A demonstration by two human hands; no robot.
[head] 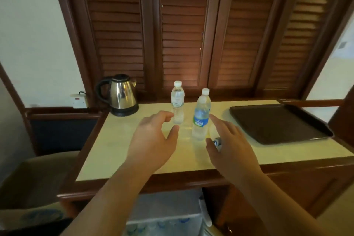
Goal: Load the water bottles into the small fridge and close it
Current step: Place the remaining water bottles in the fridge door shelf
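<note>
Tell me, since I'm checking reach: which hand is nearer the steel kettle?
Left. The left hand is right of the steel kettle; the right hand is farther right.

Dark brown louvred wooden shutters (183, 30) fill the back wall, thin slits of daylight showing between slats. Pale cream walls (36, 40) flank them. A wood-framed table with a cream top (118, 140) stands before them — beside it, a beige upholstered chair (38, 176) at left.

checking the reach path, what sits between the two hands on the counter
In the head view, the blue-label bottle stands upright between the left hand and right hand, touching neither. A third bottle shows partly beneath the right hand.
</note>
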